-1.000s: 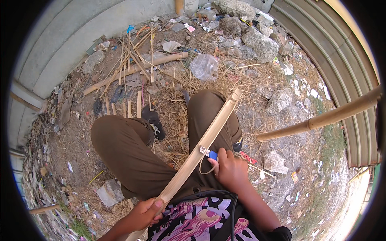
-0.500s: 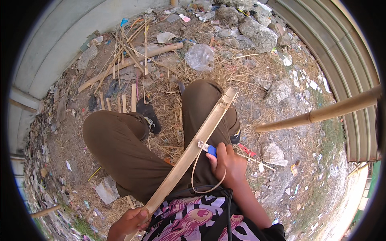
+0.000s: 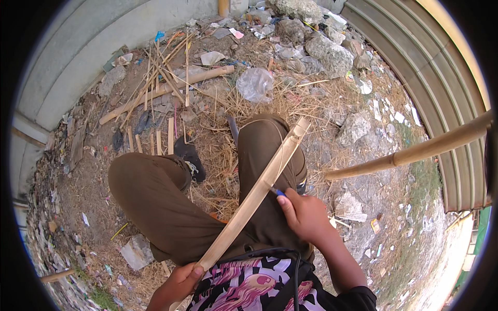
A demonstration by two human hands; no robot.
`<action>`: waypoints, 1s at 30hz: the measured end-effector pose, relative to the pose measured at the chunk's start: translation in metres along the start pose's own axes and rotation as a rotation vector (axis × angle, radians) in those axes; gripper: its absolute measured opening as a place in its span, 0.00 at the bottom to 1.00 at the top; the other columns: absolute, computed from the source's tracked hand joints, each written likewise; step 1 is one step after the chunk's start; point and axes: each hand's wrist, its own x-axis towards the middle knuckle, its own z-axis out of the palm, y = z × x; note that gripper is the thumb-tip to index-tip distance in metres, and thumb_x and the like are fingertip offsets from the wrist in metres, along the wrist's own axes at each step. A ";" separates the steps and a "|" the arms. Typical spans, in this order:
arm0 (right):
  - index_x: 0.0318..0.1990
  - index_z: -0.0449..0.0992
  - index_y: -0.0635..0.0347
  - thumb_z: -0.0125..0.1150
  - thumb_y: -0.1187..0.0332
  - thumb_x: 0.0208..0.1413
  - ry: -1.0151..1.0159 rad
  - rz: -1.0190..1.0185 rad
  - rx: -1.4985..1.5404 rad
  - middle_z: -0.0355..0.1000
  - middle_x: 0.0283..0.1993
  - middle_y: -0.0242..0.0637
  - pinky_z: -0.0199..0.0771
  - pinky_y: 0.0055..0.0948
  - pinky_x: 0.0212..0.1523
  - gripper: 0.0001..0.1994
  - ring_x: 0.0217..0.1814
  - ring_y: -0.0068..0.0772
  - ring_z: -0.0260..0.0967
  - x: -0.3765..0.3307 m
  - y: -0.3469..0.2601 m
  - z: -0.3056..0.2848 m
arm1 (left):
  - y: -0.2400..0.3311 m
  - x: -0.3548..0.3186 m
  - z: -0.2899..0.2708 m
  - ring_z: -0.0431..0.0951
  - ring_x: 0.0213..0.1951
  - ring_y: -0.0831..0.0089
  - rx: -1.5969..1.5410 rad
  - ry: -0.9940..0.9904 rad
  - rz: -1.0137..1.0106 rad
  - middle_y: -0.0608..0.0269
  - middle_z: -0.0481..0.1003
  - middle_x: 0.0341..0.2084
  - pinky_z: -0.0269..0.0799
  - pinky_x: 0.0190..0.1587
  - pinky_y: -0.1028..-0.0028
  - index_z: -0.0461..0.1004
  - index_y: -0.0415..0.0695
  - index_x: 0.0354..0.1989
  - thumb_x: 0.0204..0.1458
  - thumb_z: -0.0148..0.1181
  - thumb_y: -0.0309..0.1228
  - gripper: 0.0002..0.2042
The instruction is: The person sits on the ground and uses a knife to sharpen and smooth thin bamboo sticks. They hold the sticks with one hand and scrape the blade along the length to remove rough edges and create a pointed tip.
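Note:
A long split length of pale bamboo [image 3: 239,220] slants across my lap, its far end resting over my right knee. My left hand [image 3: 182,280] is closed around its near end, close to my body. In my right hand [image 3: 308,217] is a small knife [image 3: 279,192] with a blue handle. The blade tip touches the bamboo's right edge, about midway along; my fingers hide most of the handle. A thin curled sliver [image 3: 281,155] stands along the bamboo's upper part.
Bamboo sticks [image 3: 155,72] lie piled over a thicker bamboo pole [image 3: 116,111] at the far left. A bamboo pole [image 3: 415,154] juts in from the right. Rocks [image 3: 330,54], a clear plastic bag [image 3: 255,84] and dry straw litter the ground. Corrugated sheeting [image 3: 430,57] stands at right.
My right hand has turned and shifted slightly right and down with the knife. The looped shaving beneath it is gone from there; a sliver now shows higher along the bamboo.

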 end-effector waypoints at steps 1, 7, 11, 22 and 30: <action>0.31 0.68 0.60 0.49 0.51 0.69 0.041 -0.051 -0.088 0.72 0.23 0.48 0.69 0.48 0.24 0.21 0.22 0.54 0.72 -0.003 -0.006 0.002 | 0.006 -0.001 0.002 0.63 0.22 0.85 0.003 -0.001 0.012 0.74 0.66 0.19 0.61 0.25 0.80 0.73 0.40 0.40 0.70 0.44 0.51 0.23; 0.34 0.67 0.60 0.51 0.51 0.68 0.198 0.032 -0.124 0.71 0.21 0.49 0.70 0.49 0.22 0.20 0.21 0.57 0.71 -0.004 -0.001 0.012 | 0.060 0.021 0.015 0.61 0.18 0.85 -0.137 -0.057 0.110 0.72 0.65 0.18 0.60 0.23 0.79 0.69 0.38 0.39 0.71 0.43 0.48 0.22; 0.34 0.66 0.61 0.47 0.52 0.70 0.303 0.096 -0.004 0.69 0.19 0.52 0.69 0.52 0.24 0.20 0.22 0.62 0.71 0.019 0.008 0.006 | 0.102 0.065 0.021 0.62 0.16 0.84 -0.197 -0.154 0.120 0.69 0.65 0.18 0.63 0.20 0.79 0.68 0.39 0.39 0.71 0.41 0.49 0.22; 0.34 0.66 0.61 0.47 0.52 0.70 0.173 -0.073 -0.131 0.71 0.18 0.50 0.70 0.51 0.21 0.20 0.20 0.60 0.72 0.027 0.006 0.011 | 0.149 0.164 0.040 0.60 0.12 0.81 -0.558 -0.428 0.065 0.70 0.62 0.16 0.62 0.15 0.75 0.69 0.42 0.39 0.70 0.40 0.50 0.22; 0.33 0.66 0.60 0.50 0.51 0.68 0.197 -0.133 -0.209 0.72 0.19 0.48 0.71 0.48 0.19 0.20 0.20 0.56 0.73 0.026 0.009 0.025 | 0.137 0.171 0.039 0.57 0.12 0.84 -0.744 -0.611 0.033 0.73 0.59 0.15 0.58 0.13 0.77 0.70 0.44 0.38 0.71 0.38 0.52 0.23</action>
